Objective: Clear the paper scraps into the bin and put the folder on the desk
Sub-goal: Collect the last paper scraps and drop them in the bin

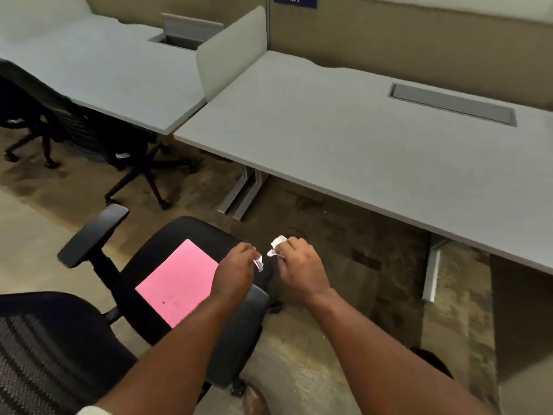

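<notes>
A pink folder [176, 284] lies flat on the seat of a black office chair [149, 319] at the lower left. My left hand [235, 272] hovers over the seat's right side, shut on a crumpled white paper scrap [258, 262]. My right hand [299, 265] is just right of the chair, above the floor, shut on another white paper scrap [276, 245]. The two hands are close together but apart. The grey desk [344, 145] stretches ahead and to the right. No bin is in view.
A second grey desk [98, 73] stands at the left behind a low divider panel [230, 52]. Another black chair [74, 124] is tucked under it. Desk legs [242, 193] stand on patterned carpet. A cable tray lid [452, 104] sits in the near desk.
</notes>
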{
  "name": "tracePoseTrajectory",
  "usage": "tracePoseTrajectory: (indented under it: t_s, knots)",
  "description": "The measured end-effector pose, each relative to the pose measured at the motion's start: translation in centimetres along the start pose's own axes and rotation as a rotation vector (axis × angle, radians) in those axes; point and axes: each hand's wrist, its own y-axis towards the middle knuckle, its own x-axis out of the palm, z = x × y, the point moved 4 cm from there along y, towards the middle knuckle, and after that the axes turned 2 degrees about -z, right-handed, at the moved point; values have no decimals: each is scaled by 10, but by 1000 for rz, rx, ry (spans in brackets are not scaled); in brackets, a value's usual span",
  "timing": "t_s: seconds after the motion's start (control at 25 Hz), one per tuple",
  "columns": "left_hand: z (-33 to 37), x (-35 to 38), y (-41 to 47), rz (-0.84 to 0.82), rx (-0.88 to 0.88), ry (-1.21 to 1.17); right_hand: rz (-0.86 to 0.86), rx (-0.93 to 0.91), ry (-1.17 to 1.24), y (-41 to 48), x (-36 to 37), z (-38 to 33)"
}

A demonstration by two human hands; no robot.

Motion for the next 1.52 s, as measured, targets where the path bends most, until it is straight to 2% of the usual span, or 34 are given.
tracePoseTrajectory:
  t_s: [0.16,0.4,0.76,1.04,1.16,1.32,1.52]
  knots:
    - [73,53,-11,-114,80,-39,55,137,-37,-57,-46,64]
    - [203,151,-54,-258,302,-30,116,333,-109,-169,-115,169]
    - [326,310,-114,-484,523,-58,173,650,-109,-333,-147,300]
    - [351,453,-154,-704,582,-76,161,908,-98,-439,-110,382]
    - [340,511,-167,-771,560,-57,147,988,-87,-471,-75,411]
    - [317,589,-179,-819,619,-10,137,1041,-80,-500,-14,451]
    - [280,658,-176,-897,611,97,68,1119,-88,-516,47,486]
